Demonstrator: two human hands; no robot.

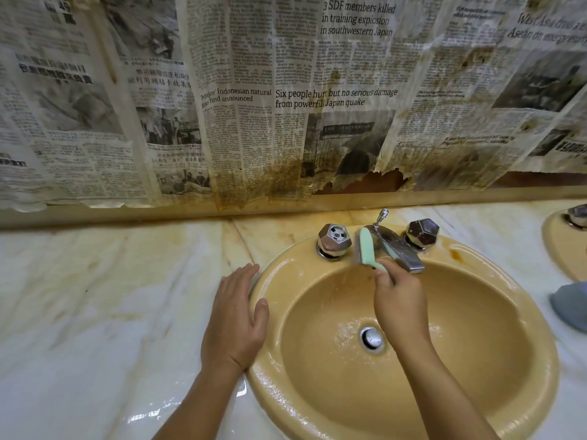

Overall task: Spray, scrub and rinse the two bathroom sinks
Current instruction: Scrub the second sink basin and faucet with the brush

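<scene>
— Marble, is it, that countertop (104, 306) nearest us?

— Pale marble with yellowish stains, wet and shiny at the near edge. Set into it is a tan sink (495, 315), oval, with its rim wet and a chrome drain (371, 338) at the bottom of the bowl.

— Where are the hands?

— Both reach in from below. The left hand (236, 315) lies flat with straight fingers, palm down on the counter, its thumb over the sink's left rim; it holds nothing. The right hand (400, 303) is over the bowl, fingers curled round the handle of a pale green scrub brush (367, 247).

— And the brush itself?

— Its head stands on edge just left of the chrome faucet (397, 246), against the sink deck between the spout and the left tap knob (333, 239). Whether the bristles touch the spout I cannot tell.

— Beyond that?

— A right tap knob (422, 231) on the other side of the spout, and a small lift rod (381, 215) behind it. A brownish stain marks the rim near that knob. At the far right edge a second sink (562, 249) shows only partly, and a grey cloth-like thing (570, 304) lies near it, blurred.

— And at the back?

— Old newspaper sheets (286, 100) cover the wall, browned and torn along their lower edge.
</scene>
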